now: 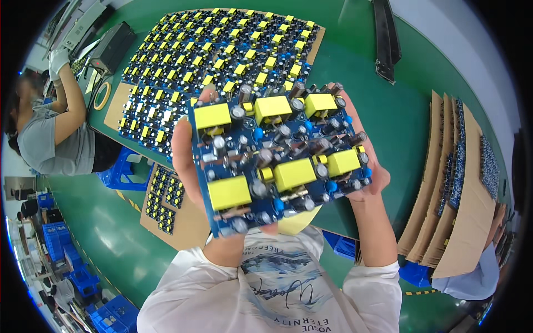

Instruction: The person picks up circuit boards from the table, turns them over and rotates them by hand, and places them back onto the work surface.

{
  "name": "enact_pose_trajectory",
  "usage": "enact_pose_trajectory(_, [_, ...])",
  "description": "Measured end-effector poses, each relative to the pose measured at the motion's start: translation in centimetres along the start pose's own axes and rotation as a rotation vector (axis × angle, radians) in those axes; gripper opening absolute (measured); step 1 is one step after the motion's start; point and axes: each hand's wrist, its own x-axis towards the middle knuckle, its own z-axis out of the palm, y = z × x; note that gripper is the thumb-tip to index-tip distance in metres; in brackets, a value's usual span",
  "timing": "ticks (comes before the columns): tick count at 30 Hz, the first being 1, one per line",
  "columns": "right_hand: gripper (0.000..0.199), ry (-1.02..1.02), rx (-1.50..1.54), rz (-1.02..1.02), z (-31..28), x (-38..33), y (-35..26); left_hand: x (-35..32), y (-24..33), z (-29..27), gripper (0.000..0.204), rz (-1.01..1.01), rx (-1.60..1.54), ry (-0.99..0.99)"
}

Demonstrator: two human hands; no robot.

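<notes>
Both of my hands hold up a blue circuit board panel (244, 145) close to the camera, tilted a little. It carries several yellow block-shaped parts, grey capacitors and small blue discs. My left hand (186, 150) grips its left edge, fingers wrapped round the side and partly hidden beneath. On the right edge, my right hand (373, 169) is closed on the panel, its fingers mostly behind the board. Beyond the panel, rows of similar boards (183, 61) lie on a cardboard sheet (115, 105) on the green table.
At right stand stacked cardboard sheets (463, 216) with boards between them. More boards (161, 213) lie on cardboard at lower left. A black metal channel (387, 41) is on the table's far side. A co-worker (58, 130) with a white glove works at left, near a tape roll (102, 96).
</notes>
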Motion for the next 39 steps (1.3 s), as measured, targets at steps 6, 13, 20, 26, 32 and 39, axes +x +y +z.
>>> enact_pose_trajectory(6, [0.083,0.409,-0.170,0.082,-0.1,-0.7,0.0,-1.8,1.0,-1.2,0.069,-0.168,0.375,0.178])
enact_pose_trajectory(13, [0.057,0.502,-0.305,0.108,-1.2,-0.9,0.4,-1.6,0.1,-1.9,0.041,-0.376,0.310,0.280])
enact_pose_trajectory(20, [0.050,0.485,-0.510,0.128,-1.2,-1.1,0.6,-1.4,0.3,-2.3,0.035,-0.418,0.277,0.263])
enact_pose_trajectory(26, [0.055,0.505,-0.526,0.100,-1.1,-1.0,0.5,-1.5,0.2,-2.4,0.036,-0.464,0.239,0.285])
enact_pose_trajectory(32, [0.062,0.497,-0.528,0.104,-0.7,-0.9,0.6,-1.5,0.1,-2.4,0.037,-0.422,0.211,0.289])
enact_pose_trajectory(39, [0.076,0.429,-0.447,0.051,-0.1,-0.6,1.0,-1.4,0.1,-2.0,0.044,-0.325,0.203,0.319])
